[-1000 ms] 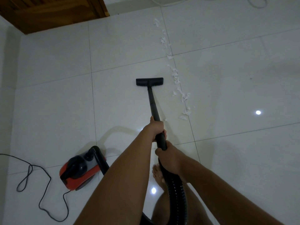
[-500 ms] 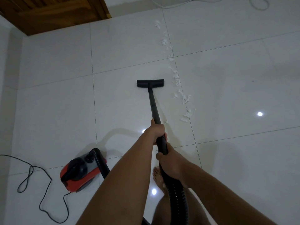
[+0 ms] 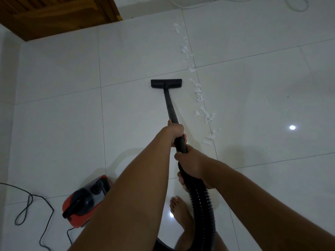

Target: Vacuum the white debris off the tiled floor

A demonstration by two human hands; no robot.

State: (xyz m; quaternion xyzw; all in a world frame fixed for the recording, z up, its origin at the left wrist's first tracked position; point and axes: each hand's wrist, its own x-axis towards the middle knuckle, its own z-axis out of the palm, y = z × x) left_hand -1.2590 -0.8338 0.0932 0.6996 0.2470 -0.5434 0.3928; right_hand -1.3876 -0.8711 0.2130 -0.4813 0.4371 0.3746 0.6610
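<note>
A trail of white debris (image 3: 199, 95) runs along a grout line of the white tiled floor (image 3: 253, 98), from far centre to near my hands. The black vacuum nozzle (image 3: 166, 83) lies flat on the floor just left of the trail, apart from it. Its black wand (image 3: 170, 105) slopes back to me. My left hand (image 3: 175, 129) grips the wand higher up. My right hand (image 3: 192, 164) grips it lower, where the ribbed black hose (image 3: 203, 205) begins.
The red and black vacuum body (image 3: 85, 201) sits on the floor at lower left, its black power cord (image 3: 27, 205) looped beside it. My bare foot (image 3: 181, 212) stands below my hands. A wooden door (image 3: 54, 13) is at the far left, a white cable (image 3: 295, 6) far right.
The nozzle has slid a little farther forward along the floor, still left of the debris trail. Both hands keep the same grip on the wand.
</note>
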